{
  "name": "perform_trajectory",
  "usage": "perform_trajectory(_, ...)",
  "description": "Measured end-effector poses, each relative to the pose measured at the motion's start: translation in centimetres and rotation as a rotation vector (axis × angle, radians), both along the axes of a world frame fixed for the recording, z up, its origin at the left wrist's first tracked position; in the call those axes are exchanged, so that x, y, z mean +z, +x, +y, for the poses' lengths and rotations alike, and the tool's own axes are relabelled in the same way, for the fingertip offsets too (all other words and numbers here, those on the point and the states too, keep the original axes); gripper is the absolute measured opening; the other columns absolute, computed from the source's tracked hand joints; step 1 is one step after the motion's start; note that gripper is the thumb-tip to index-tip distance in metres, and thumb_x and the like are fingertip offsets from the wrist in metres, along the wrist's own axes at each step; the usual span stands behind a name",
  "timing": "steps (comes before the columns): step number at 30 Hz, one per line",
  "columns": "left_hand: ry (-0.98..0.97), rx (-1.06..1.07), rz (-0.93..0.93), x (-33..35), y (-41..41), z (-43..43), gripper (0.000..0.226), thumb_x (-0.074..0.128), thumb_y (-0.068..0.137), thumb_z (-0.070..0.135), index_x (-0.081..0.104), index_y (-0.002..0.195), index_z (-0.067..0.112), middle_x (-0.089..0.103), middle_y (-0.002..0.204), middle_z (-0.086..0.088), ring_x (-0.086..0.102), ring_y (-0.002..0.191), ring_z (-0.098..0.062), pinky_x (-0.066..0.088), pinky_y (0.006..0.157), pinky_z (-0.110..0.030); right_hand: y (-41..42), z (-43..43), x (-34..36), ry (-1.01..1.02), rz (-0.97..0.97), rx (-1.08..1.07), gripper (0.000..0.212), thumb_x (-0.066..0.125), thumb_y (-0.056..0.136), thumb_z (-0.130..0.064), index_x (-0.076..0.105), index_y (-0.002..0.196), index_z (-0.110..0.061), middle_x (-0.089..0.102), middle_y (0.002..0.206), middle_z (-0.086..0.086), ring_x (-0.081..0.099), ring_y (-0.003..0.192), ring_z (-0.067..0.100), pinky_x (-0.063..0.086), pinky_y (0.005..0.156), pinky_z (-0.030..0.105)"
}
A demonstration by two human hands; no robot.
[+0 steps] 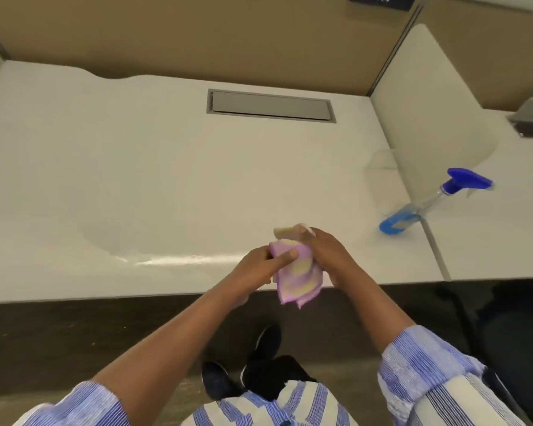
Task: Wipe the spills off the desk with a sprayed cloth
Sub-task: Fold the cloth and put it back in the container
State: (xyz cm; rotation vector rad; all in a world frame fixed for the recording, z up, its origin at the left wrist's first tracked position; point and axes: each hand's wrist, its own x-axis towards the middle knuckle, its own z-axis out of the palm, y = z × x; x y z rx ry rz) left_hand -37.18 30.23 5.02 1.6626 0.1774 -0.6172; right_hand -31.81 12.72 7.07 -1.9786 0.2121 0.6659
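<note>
One broad, glossy white surface fills the view, a faint wet-looking sheen near its front edge, though no distinct spill can be made out. A clear spray bottle with blue liquid and a blue trigger head stands well apart to the right, untouched. The lilac-and-yellow patterned cloth is held above the front edge, not touching the surface, its folded layers hanging down. The step in hand looks like folding it into a pad; squaring the layers flat should give an even wiping face. The right hand is curled around the cloth's upper part, and the left hand pinches its side, thumb pressed on.
</note>
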Motion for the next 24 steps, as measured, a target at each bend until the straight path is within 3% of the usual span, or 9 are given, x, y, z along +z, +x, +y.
perform_trajectory(2, -0.001, 0.010, -0.039, 0.5, 1.4, -0.4, 0.022, 0.070, 0.089, 0.057, 0.071, 0.100, 0.038, 0.077, 0.094, 0.025, 0.073, 0.084, 0.004, 0.056, 0.070, -0.017, 0.4, -0.3, 0.3, 0.128, 0.135, -0.162, 0.058, 0.049, 0.100, -0.065, 0.071, 0.128, -0.019, 0.073, 0.129, 0.011, 0.068, 0.120, 0.032, 0.050, 0.113, 0.051)
perform_trajectory(5, -0.017, 0.079, -0.066, 1.3, 3.5, -0.4, 0.016, 0.074, 0.090, 0.041, 0.075, 0.098, 0.026, 0.080, 0.093, 0.013, 0.076, 0.084, -0.004, 0.056, 0.066, -0.018, 1.2, -1.2, 0.2, 0.300, 0.260, -0.277, 0.069, 0.059, 0.089, -0.073, 0.073, 0.126, -0.016, 0.077, 0.122, 0.012, 0.072, 0.118, 0.033, 0.053, 0.110, 0.050)
perform_trajectory(8, -0.049, 0.198, -0.082, 2.1, 5.6, -0.6, 0.019, 0.072, 0.094, 0.034, 0.075, 0.102, 0.017, 0.080, 0.097, 0.001, 0.076, 0.091, -0.018, 0.057, 0.068, -0.026, 2.2, -2.6, -0.4, 0.434, 0.239, -0.247, 0.068, 0.071, 0.084, -0.067, 0.071, 0.129, -0.016, 0.077, 0.124, 0.013, 0.072, 0.119, 0.034, 0.055, 0.108, 0.051)
perform_trajectory(11, -0.091, 0.268, -0.097, 2.3, 7.9, -1.2, 0.013, 0.068, 0.097, 0.030, 0.075, 0.102, 0.019, 0.080, 0.099, -0.001, 0.075, 0.094, -0.022, 0.056, 0.072, -0.030, 3.6, -3.5, -0.5, 0.452, 0.188, -0.150, 0.079, 0.088, 0.069, -0.060, 0.067, 0.130, -0.014, 0.077, 0.123, 0.011, 0.074, 0.116, 0.031, 0.060, 0.101, 0.045)
perform_trajectory(14, -0.115, 0.277, -0.108, 2.7, 10.6, -2.1, 0.012, 0.068, 0.097, 0.027, 0.076, 0.103, 0.019, 0.080, 0.102, -0.004, 0.075, 0.093, -0.020, 0.056, 0.072, -0.029, 5.8, -4.5, -0.6, 0.404, 0.121, -0.105, 0.057, 0.085, 0.080, -0.049, 0.068, 0.125, -0.019, 0.079, 0.117, 0.007, 0.076, 0.110, 0.030, 0.063, 0.097, 0.043)
perform_trajectory(17, -0.112, 0.285, -0.134, 2.9, 13.3, -3.6, 0.011, 0.068, 0.096, 0.025, 0.078, 0.100, 0.021, 0.080, 0.099, -0.002, 0.076, 0.086, -0.015, 0.055, 0.065, -0.023, 8.3, -5.9, -0.8, 0.386, 0.057, -0.112, 0.035, 0.079, 0.089, -0.042, 0.073, 0.116, -0.023, 0.081, 0.107, 0.003, 0.079, 0.096, 0.023, 0.065, 0.078, 0.032)
perform_trajectory(21, 0.055, 0.347, -0.081, 1.9, 15.9, -5.7, 0.012, 0.068, 0.095, 0.023, 0.076, 0.096, 0.015, 0.080, 0.090, -0.004, 0.075, 0.073, -0.015, 0.054, 0.057, -0.027, 11.8, -8.4, -0.5, 0.419, -0.033, -0.159, 0.031, 0.082, 0.087, -0.035, 0.075, 0.115, -0.025, 0.081, 0.109, 0.001, 0.080, 0.096, 0.020, 0.062, 0.073, 0.026)
perform_trajectory(24, 0.179, 0.266, 0.019, 0.9, 17.3, -6.9, 0.016, 0.070, 0.093, 0.027, 0.067, 0.093, 0.012, 0.076, 0.092, -0.012, 0.073, 0.067, -0.015, 0.054, 0.062, -0.032, 14.4, -10.7, 0.2, 0.320, -0.120, -0.169, 0.020, 0.083, 0.085, -0.033, 0.077, 0.105, -0.035, 0.081, 0.101, -0.008, 0.079, 0.092, 0.013, 0.060, 0.069, 0.022)
